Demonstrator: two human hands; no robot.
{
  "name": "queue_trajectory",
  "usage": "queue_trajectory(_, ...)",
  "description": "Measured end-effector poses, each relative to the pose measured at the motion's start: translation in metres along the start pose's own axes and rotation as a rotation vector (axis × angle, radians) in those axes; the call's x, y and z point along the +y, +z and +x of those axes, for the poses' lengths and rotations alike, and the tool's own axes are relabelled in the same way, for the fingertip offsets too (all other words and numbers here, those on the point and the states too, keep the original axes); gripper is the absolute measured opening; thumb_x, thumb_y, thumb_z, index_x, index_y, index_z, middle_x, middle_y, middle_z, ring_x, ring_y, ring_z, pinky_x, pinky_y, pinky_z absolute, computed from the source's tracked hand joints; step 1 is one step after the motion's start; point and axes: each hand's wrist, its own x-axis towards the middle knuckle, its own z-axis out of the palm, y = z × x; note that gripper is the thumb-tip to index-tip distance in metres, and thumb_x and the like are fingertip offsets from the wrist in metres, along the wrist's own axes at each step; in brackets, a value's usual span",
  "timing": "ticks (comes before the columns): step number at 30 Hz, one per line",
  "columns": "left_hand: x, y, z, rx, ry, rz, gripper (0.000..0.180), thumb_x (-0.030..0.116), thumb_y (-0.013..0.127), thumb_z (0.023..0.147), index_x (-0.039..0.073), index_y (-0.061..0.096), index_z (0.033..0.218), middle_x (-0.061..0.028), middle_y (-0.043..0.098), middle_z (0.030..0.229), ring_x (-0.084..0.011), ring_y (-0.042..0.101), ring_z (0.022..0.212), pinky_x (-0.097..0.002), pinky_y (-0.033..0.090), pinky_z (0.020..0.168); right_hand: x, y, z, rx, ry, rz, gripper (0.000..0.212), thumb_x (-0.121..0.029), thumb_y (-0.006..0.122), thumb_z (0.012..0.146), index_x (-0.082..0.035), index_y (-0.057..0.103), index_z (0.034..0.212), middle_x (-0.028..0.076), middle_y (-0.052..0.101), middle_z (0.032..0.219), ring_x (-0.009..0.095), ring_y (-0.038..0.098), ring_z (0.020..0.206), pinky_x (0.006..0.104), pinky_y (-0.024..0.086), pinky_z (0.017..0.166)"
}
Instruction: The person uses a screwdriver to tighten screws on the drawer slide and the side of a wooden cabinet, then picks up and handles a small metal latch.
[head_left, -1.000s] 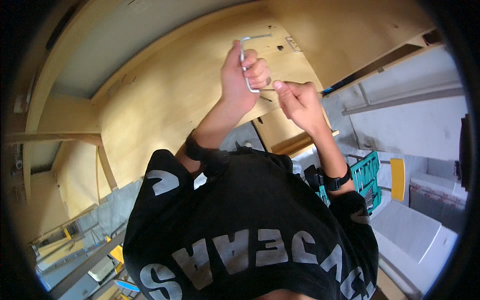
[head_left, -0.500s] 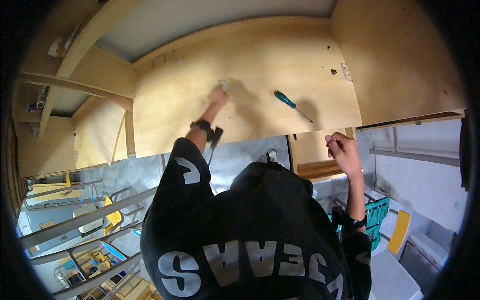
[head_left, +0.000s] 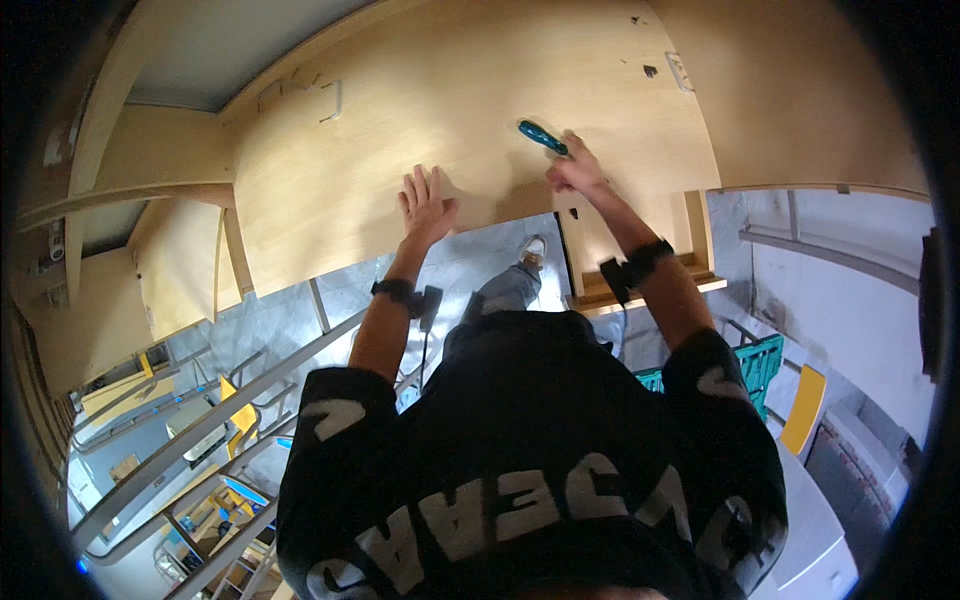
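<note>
My left hand [head_left: 427, 212] rests palm down on the pale wooden board [head_left: 480, 90], fingers spread and nothing in them. To its right, a screwdriver with a dark teal handle [head_left: 541, 136] lies across the board. My right hand [head_left: 577, 168] is at the lower end of that handle, fingers bent and closed about it; the hand covers the shaft. Farther off to the left, a slim U-shaped pull handle [head_left: 336, 101] lies on the board, and a similar thin outline shows beside it.
Another light-coloured handle [head_left: 680, 72] sits near the board's right edge, by a small dark piece [head_left: 650, 71]. An upright wooden panel [head_left: 790, 100] bounds the right. Below the board is an open drawer [head_left: 640, 285]. Metal rails [head_left: 240, 450] cross the lower left.
My left hand has let go of a small whitish piece and flattened on the board. A pull handle now shows at far left. My right hand has come left, over to the screwdriver. The view has shifted.
</note>
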Motion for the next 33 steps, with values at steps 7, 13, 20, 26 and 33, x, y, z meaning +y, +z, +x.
queue_trajectory(7, 0.007, -0.006, -0.007, -0.108, 0.024, -0.038, 0.076, 0.033, 0.058, 0.078, 0.012, 0.025, 0.143, -0.0215, 0.009, 0.15, -0.045, 0.01, 0.136, -0.0587, 0.016, 0.106, 0.012, 0.016, 0.039, 0.176, 0.01, -0.728, 0.026, -0.011, 0.055, 0.078, -0.006, 0.054, 0.104, 0.015, 0.063, 0.072, 0.021, 0.064, 0.052, 0.0365, 0.052, 0.051)
queue_trajectory(13, 0.052, 0.006, -0.017, -0.007, 0.252, -0.251, 0.055, 0.015, 0.059, 0.074, 0.005, 0.043, 0.125, -0.0238, 0.031, 0.137, -0.0407, 0.03, 0.128, -0.0473, 0.026, 0.106, 0.026, -0.041, -0.069, 0.16, -0.145, 0.166, 0.022, -0.003, 0.061, 0.077, 0.001, 0.05, 0.095, 0.009, 0.055, 0.061, 0.019, 0.059, 0.047, 0.0315, 0.047, 0.039)
queue_trajectory(20, 0.244, 0.028, -0.047, -0.043, 0.88, -0.234, 0.027, 0.009, 0.062, 0.071, 0.005, 0.056, 0.096, -0.0128, 0.055, 0.106, -0.0328, 0.046, 0.109, -0.0447, 0.035, 0.096, 0.066, -0.176, -0.223, 0.492, 0.027, 0.458, 0.035, -0.037, 0.053, 0.092, -0.002, 0.054, 0.096, 0.005, 0.055, 0.052, 0.013, 0.053, 0.041, 0.0236, 0.041, 0.039)
queue_trajectory(26, 0.367, 0.052, -0.073, -0.458, 0.874, -0.466, 0.038, 0.015, 0.062, 0.077, 0.003, 0.053, 0.111, -0.0156, 0.053, 0.112, -0.0345, 0.049, 0.109, -0.0393, 0.041, 0.093, 0.143, -0.227, -0.299, 0.846, -0.003, 0.501, 0.037, -0.031, 0.05, 0.091, 0.001, 0.064, 0.103, 0.004, 0.062, 0.075, 0.01, 0.055, 0.057, 0.0229, 0.043, 0.052)
queue_trajectory(33, 0.41, 0.109, -0.095, -0.717, 0.611, -0.418, 0.056, 0.015, 0.059, 0.079, 0.002, 0.038, 0.13, -0.0201, 0.051, 0.122, -0.0316, 0.051, 0.112, -0.0394, 0.041, 0.095, 0.234, -0.252, -0.325, 0.877, -0.024, 0.524, 0.023, -0.023, 0.057, 0.086, -0.002, 0.063, 0.094, 0.002, 0.062, 0.075, 0.007, 0.051, 0.06, 0.0223, 0.042, 0.053)
